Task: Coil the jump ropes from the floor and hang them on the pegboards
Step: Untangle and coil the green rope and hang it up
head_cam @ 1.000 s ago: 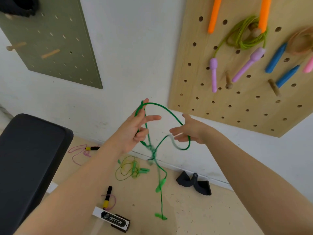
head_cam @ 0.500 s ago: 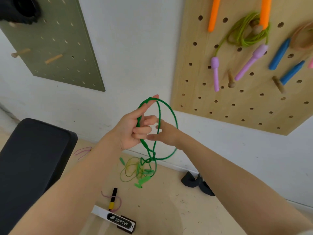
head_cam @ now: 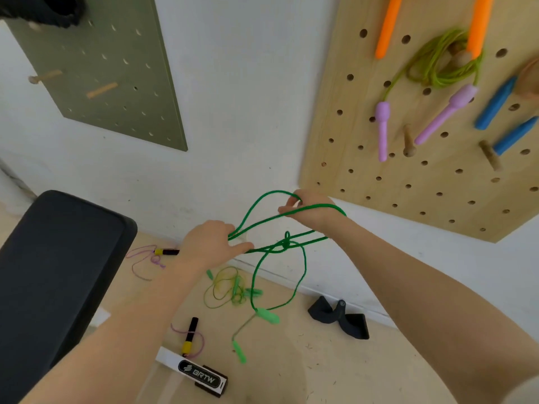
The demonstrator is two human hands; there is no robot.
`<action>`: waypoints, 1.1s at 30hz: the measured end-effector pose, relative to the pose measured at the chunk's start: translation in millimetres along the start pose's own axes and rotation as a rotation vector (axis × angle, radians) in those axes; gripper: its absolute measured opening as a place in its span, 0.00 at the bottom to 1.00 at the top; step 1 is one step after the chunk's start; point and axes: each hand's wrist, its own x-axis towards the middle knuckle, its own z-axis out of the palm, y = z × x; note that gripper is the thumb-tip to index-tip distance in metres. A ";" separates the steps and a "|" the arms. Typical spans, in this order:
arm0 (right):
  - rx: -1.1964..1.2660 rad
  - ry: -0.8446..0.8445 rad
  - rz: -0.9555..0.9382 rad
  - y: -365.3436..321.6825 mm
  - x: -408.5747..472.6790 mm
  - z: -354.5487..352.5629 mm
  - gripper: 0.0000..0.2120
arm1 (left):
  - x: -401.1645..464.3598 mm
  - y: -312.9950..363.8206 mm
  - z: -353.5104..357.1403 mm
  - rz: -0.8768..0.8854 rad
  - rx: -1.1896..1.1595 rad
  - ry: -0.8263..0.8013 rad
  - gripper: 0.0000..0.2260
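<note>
Left hand and right hand each grip loops of a green jump rope, knotted between them. Its green handles dangle above the floor. Wooden pegboard behind the right hand carries hung ropes.

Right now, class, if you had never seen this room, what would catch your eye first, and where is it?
First, the green jump rope, stretched in loops between the left hand and the right hand at the centre, knotted midway, its handles dangling above the floor. Next, the wooden pegboard at upper right, hung with coiled ropes with orange, purple and blue handles. Below, more ropes lie loose on the floor.
</note>
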 end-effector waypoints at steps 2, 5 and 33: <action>-0.426 -0.100 -0.092 10.6 -4.1 -4.8 0.30 | -1.1 4.4 -3.1 0.039 0.024 -0.008 0.23; -0.589 -0.296 -0.129 28.6 -10.9 -5.2 0.35 | -0.1 5.3 -7.2 0.066 0.014 -0.040 0.21; 1.768 0.146 0.450 23.9 -17.3 17.4 0.15 | 8.6 38.0 27.5 -0.274 -1.234 -0.118 0.09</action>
